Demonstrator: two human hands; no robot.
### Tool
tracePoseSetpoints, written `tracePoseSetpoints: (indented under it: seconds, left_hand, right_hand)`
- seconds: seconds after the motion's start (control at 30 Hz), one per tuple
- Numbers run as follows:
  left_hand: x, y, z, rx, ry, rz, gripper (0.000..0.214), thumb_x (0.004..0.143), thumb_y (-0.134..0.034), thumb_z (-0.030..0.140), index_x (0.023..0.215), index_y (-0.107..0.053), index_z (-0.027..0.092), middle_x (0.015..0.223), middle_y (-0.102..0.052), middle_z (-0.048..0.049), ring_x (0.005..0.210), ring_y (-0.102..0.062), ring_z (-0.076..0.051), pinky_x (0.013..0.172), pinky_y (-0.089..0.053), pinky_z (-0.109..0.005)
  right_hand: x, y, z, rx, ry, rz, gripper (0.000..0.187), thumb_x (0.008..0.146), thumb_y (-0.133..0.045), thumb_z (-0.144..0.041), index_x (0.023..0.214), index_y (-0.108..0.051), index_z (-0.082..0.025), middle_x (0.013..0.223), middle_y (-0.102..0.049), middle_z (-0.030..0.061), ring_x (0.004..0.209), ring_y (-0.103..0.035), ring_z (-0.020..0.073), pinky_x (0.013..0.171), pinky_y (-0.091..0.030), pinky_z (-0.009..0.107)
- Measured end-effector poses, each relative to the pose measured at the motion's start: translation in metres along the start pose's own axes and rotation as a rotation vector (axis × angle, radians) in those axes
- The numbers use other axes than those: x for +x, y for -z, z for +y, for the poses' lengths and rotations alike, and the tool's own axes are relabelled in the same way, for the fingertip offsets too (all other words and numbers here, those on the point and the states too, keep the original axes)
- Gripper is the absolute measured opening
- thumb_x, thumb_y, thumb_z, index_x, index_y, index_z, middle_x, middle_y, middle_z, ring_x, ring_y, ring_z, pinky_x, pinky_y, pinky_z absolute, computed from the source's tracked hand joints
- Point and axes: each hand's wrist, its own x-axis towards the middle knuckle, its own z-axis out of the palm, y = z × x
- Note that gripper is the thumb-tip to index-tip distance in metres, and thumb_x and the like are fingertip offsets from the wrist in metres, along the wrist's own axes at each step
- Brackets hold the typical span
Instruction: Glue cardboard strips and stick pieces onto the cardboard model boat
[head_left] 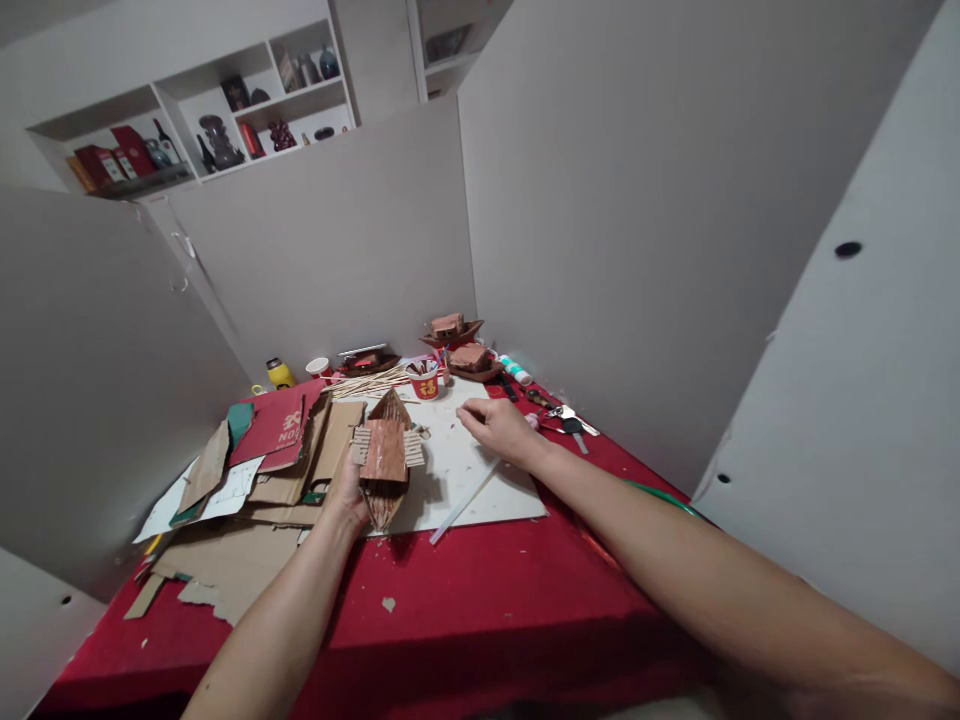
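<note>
My left hand (343, 492) grips a brown cardboard model boat (386, 455) from the side and holds it above the white work board (480, 480). The boat has a reddish roof and small slatted side pieces. My right hand (499, 428) reaches out over the board with its fingers curled and pressed together near the surface; what they hold, if anything, is too small to see. A long white strip (463, 502) lies on the board just below that hand.
Cardboard scraps (262, 480) and a red box piece (277, 428) pile up at the left. At the back are a red paper cup (425, 382), wooden sticks (367, 385), two more model boats (461, 345), a yellow bottle (280, 373), and keys (570, 420). White partitions enclose the red table (480, 620).
</note>
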Motion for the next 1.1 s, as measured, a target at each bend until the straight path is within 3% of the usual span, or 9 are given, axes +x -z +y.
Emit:
tracePoseSetpoints:
  seconds: [0.53, 0.73, 0.87, 1.1]
  left_hand:
    - [-0.001, 0.005, 0.002, 0.036, 0.035, 0.071, 0.032, 0.092, -0.058, 0.035, 0.118, -0.058, 0.015, 0.114, -0.063, -0.0092, 0.093, -0.064, -0.021, 0.078, -0.056, -0.04]
    - [-0.009, 0.019, 0.003, 0.076, 0.036, 0.146, 0.03, 0.093, -0.057, 0.035, 0.114, -0.059, 0.015, 0.107, -0.065, -0.0074, 0.087, -0.065, -0.019, 0.074, -0.056, -0.037]
    - [-0.012, 0.023, 0.002, 0.072, 0.037, 0.176, 0.03, 0.093, -0.056, 0.036, 0.113, -0.06, 0.015, 0.104, -0.065, -0.0067, 0.083, -0.065, -0.017, 0.072, -0.056, -0.036]
    - [-0.008, 0.021, -0.001, 0.016, 0.096, 0.14, 0.033, 0.093, -0.054, 0.043, 0.103, -0.064, 0.013, 0.091, -0.068, -0.0043, 0.075, -0.066, -0.016, 0.07, -0.055, -0.035]
  right_hand:
    - [-0.004, 0.002, -0.004, 0.035, 0.029, -0.028, 0.022, 0.095, -0.056, -0.033, 0.108, -0.062, -0.015, 0.103, -0.065, 0.0052, 0.083, -0.064, 0.0162, 0.074, -0.055, 0.035]
    - [-0.005, 0.0, -0.008, 0.112, 0.043, -0.015, 0.025, 0.095, -0.055, -0.036, 0.087, -0.062, -0.014, 0.079, -0.063, -0.0005, 0.066, -0.06, 0.0121, 0.066, -0.051, 0.03]
    - [-0.008, -0.003, -0.012, 0.184, 0.064, -0.021, 0.032, 0.095, -0.05, -0.032, 0.067, -0.056, -0.017, 0.058, -0.05, -0.0043, 0.055, -0.048, 0.0114, 0.056, -0.039, 0.025]
    - [-0.013, -0.005, -0.01, 0.19, 0.034, -0.05, 0.036, 0.092, -0.043, -0.034, 0.062, -0.053, -0.019, 0.055, -0.048, -0.0024, 0.054, -0.045, 0.013, 0.053, -0.034, 0.025]
